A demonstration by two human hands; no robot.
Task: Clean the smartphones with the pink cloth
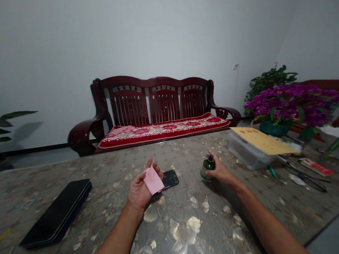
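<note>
A folded pink cloth (pixel 153 181) lies across the palm and fingers of my left hand (pixel 139 189), which is turned palm up, its thumb against the cloth's edge. Just right of that hand, a black phone (pixel 170 178) rests on the patterned tabletop (pixel 188 206), its left end partly hidden by the cloth. My right hand (pixel 220 171) is wrapped round a small dark green bottle (pixel 208 169) with a black top. The bottle is upright, to the right of the phone.
A black tablet (pixel 56 212) lies at the left. On the right are a clear plastic box (pixel 247 153) under a yellow envelope (pixel 265 140), purple flowers (pixel 294 102), black cables (pixel 307 178) and a red-and-white packet (pixel 316 167). A wooden bench (pixel 162 81) stands behind.
</note>
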